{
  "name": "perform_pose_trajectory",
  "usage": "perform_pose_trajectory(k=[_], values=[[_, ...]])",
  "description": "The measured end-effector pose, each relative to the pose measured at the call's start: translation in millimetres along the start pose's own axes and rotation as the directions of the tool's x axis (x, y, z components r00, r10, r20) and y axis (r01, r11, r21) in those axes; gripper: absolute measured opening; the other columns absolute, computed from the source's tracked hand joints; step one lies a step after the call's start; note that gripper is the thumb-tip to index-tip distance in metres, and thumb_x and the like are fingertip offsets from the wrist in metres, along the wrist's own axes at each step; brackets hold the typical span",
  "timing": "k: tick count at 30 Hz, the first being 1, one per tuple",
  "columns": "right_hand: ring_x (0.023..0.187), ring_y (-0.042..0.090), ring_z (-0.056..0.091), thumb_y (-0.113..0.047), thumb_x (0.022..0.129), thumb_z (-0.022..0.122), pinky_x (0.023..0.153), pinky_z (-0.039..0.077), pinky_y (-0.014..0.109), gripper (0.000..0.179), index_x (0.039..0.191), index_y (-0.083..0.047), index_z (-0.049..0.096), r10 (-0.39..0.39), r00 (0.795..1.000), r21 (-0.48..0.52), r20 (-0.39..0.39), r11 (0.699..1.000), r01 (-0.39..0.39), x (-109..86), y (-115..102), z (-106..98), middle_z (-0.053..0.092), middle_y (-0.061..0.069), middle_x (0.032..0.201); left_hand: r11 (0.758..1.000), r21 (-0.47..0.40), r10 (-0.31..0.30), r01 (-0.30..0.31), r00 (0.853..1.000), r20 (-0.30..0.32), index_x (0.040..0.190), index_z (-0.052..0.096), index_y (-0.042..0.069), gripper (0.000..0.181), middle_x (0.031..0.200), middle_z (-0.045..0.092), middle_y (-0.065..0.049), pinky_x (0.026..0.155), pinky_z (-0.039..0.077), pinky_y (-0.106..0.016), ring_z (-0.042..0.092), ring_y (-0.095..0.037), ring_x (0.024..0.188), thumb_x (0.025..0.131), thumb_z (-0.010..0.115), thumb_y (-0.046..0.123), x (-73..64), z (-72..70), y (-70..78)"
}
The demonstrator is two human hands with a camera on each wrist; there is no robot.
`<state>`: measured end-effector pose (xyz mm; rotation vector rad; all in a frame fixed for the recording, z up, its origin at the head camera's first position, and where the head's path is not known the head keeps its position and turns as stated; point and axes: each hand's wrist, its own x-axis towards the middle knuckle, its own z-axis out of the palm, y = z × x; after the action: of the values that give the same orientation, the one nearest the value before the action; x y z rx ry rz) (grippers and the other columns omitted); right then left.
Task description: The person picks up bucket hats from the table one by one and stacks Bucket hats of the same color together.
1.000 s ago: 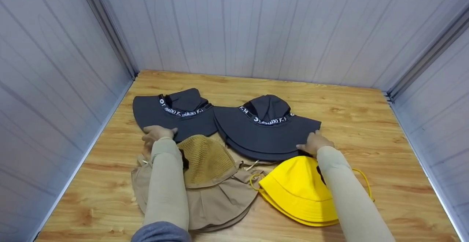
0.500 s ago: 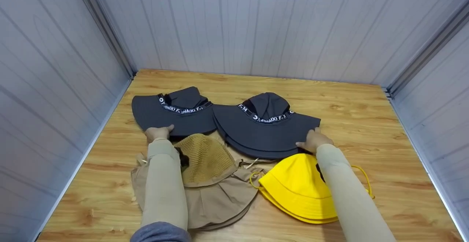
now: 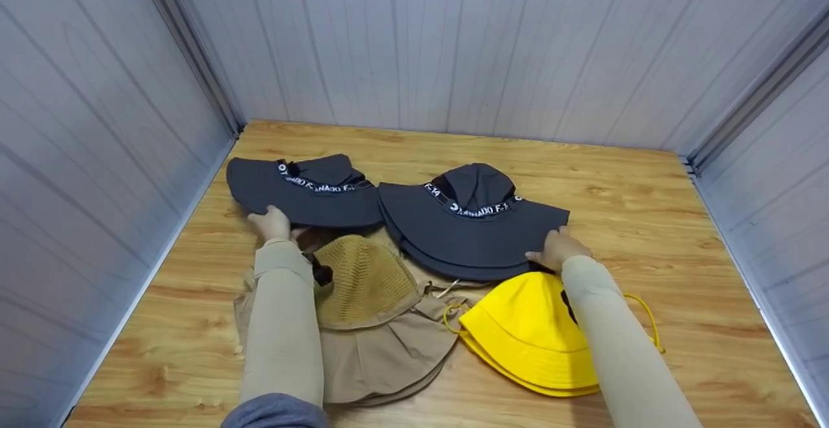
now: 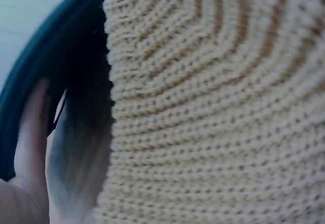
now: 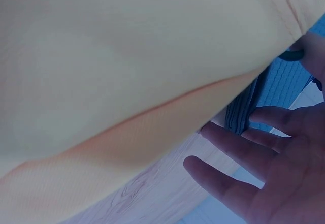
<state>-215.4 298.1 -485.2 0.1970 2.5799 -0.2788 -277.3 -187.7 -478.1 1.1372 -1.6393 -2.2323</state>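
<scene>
Two dark grey wide-brimmed hats with lettered bands lie side by side in the head view. My left hand [image 3: 271,224] grips the front brim of the left grey hat [image 3: 307,204], thumb on top and other fingers hidden below; that brim is tilted up. In the left wrist view a digit [image 4: 31,137] lies against the dark brim. At the right grey hat [image 3: 463,240], which has a second brim layered beneath, my right hand [image 3: 559,250] pinches the right brim edge. In the right wrist view several of its fingers [image 5: 228,145] are spread out.
In front of the left grey hat lies a tan hat with a knitted crown [image 3: 366,285] and pleated brim [image 3: 388,357]. Yellow hats [image 3: 531,337], stacked with a cord, lie under my right forearm. Pale panel walls [image 3: 427,46] enclose the wooden tabletop [image 3: 647,221].
My left hand has raised the left grey hat's front brim and shifted slightly away from me, thumb now on top. My right hand and the right grey hat have stayed nearly still.
</scene>
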Motion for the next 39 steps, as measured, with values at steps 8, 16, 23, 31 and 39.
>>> perform_pose_trajectory(k=[8, 16, 23, 31, 39], values=[[0.134, 0.053, 0.040, -0.044, 0.100, 0.055, 0.109, 0.039, 0.060, 0.085, 0.148, 0.018, 0.021, -0.012, 1.000, 0.025, 0.000, 1.000, 0.012, 1.2, 4, 0, 0.005, 0.040, 0.156, 0.981, -0.076, 0.165, -0.179, 0.973, -0.160, 0.159, 0.016, 0.013, 0.056, 0.166, 0.019, -0.001, 0.118, 0.022, -0.015, 0.022, -0.010, 0.150, 0.108, 0.036, 0.022, 1.3, -0.5, 10.0], [0.140, 0.055, 0.028, -0.043, 0.101, 0.050, 0.114, 0.031, 0.060, 0.085, 0.148, 0.020, 0.017, -0.056, 0.998, 0.052, -0.016, 0.997, 0.057, -2.4, 7, 2, 0.003, 0.040, 0.157, 0.949, -0.195, 0.208, -0.249, 0.956, -0.206, 0.157, 0.024, 0.015, 0.052, 0.162, 0.029, 0.001, 0.113, 0.030, -0.013, 0.032, -0.008, 0.146, 0.108, 0.038, 0.023, -4.9, -1.8, 16.0], [0.143, 0.056, 0.019, -0.049, 0.099, 0.045, 0.117, 0.023, 0.062, 0.089, 0.148, 0.021, 0.017, -0.075, 0.997, 0.092, -0.032, 0.993, 0.078, 0.0, 18, 9, -0.001, 0.038, 0.158, 0.892, -0.349, 0.230, -0.287, 0.953, -0.196, 0.156, 0.027, 0.013, 0.052, 0.161, 0.031, -0.002, 0.111, 0.032, -0.012, 0.034, -0.009, 0.145, 0.106, 0.041, 0.017, -3.3, -0.3, 17.1], [0.144, 0.056, 0.014, -0.058, 0.098, 0.044, 0.118, 0.019, 0.064, 0.095, 0.148, 0.019, 0.020, -0.109, 0.994, 0.169, -0.019, 0.979, 0.110, -4.8, 29, 3, 0.002, 0.038, 0.158, 0.855, -0.396, 0.295, -0.336, 0.941, -0.163, 0.152, 0.034, 0.008, 0.048, 0.157, 0.039, -0.006, 0.107, 0.037, -0.012, 0.041, -0.014, 0.140, 0.106, 0.041, 0.012, -6.5, 2.4, 22.3], [0.144, 0.056, 0.014, -0.064, 0.097, 0.044, 0.117, 0.019, 0.065, 0.099, 0.149, 0.017, 0.020, -0.129, 0.991, 0.220, 0.020, 0.968, 0.122, -8.1, 32, -8, 0.010, 0.040, 0.156, 0.903, -0.234, 0.343, -0.362, 0.932, -0.118, 0.150, 0.040, 0.008, 0.047, 0.151, 0.048, -0.008, 0.105, 0.040, -0.014, 0.049, -0.018, 0.134, 0.104, 0.044, 0.015, -9.8, -1.5, 33.7]])
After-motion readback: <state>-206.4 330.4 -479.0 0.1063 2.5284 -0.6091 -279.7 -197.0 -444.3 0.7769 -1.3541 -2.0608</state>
